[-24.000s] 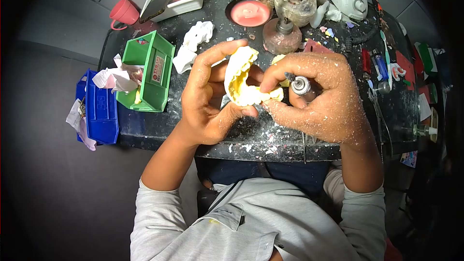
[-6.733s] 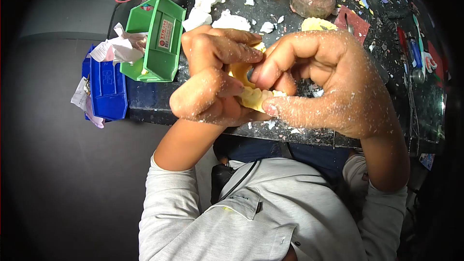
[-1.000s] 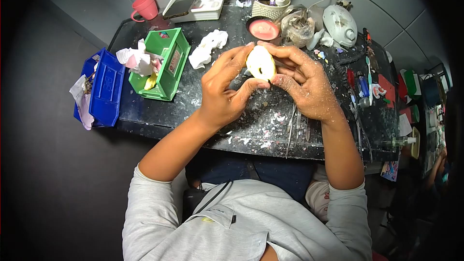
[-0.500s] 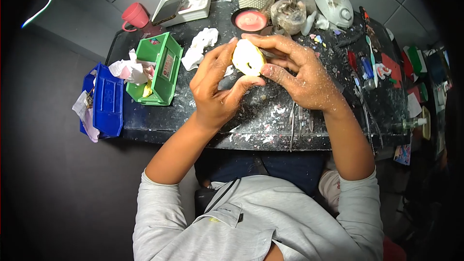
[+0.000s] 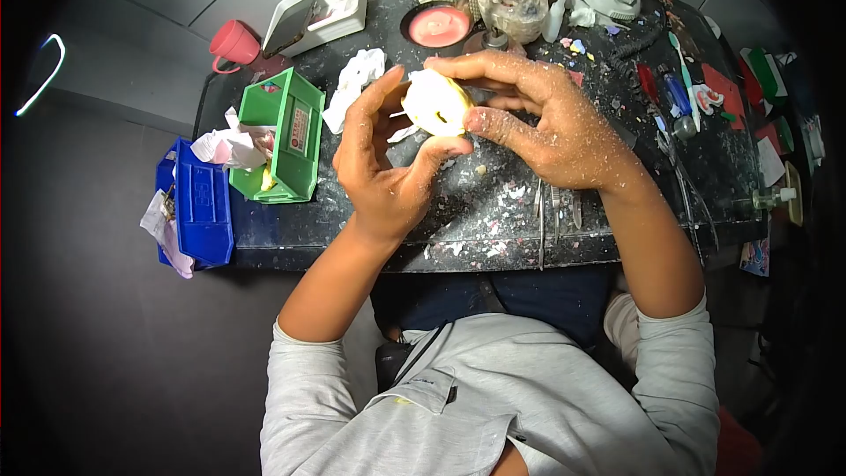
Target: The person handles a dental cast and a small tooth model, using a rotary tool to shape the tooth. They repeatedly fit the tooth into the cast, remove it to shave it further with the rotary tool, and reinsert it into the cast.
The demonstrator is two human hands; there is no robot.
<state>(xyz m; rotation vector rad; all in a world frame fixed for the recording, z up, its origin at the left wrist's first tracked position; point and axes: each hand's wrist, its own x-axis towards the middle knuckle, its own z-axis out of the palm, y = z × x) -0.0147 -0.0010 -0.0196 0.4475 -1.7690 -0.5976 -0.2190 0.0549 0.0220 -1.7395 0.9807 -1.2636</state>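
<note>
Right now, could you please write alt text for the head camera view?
A dust-flecked bare right hand holds a brightly lit, pale-yellow rounded piece, with the bare left hand curled close beside it, above a black table strewn with pale crumbs. At the left are a green plastic bin and a blue plastic bin.

I've got one pale-yellow, rounded, plaster-like piece (image 5: 434, 101), glaring near-white under the light. Broad face toward my camera, slightly tilted, yellower along its right edge. Small dark hole or notch low on that face. Held off the black tabletop, pinched by the right hand (image 5: 555, 128) at top and right edge; left-side contact unclear. Far side hidden.
</note>
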